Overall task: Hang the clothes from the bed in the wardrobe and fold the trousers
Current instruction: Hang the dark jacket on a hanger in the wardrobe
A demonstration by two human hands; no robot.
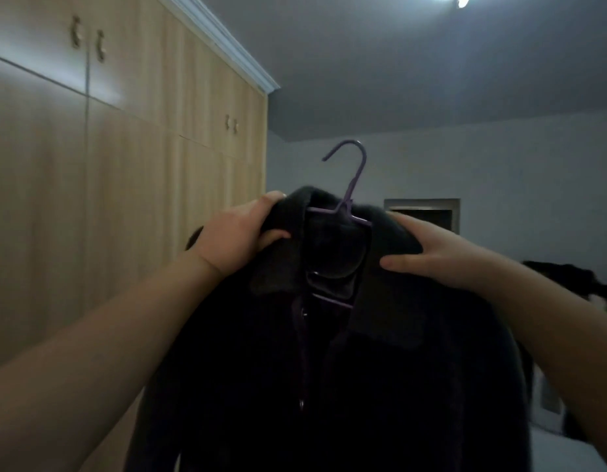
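Dim bedroom light leaves everything grey, and the dark jacket point(329, 352) fills the near view, held up at chest height in front of me. My left hand point(240, 233) is clenched on the left side of the collar, fingers curled over the top of the fabric; my right hand point(428, 253) grasps the right shoulder, thumb pressed to the front. Between them a purple hanger point(346, 199) sits inside the neck opening — its hook stands free above the collar, its bars partly hidden by cloth.

To my left, just past the jacket, is the wardrobe point(125, 165), doors closed as far as I can see. Further right, more dark clothing point(567, 277) lies heaped, probably on the bed.

As I judge it, both hands are busy, so freeing one to open a door risks the jacket sliding off the hanger's unsupported shoulder — heavy cloth on a thin frame. The collar could also bunch crooked.
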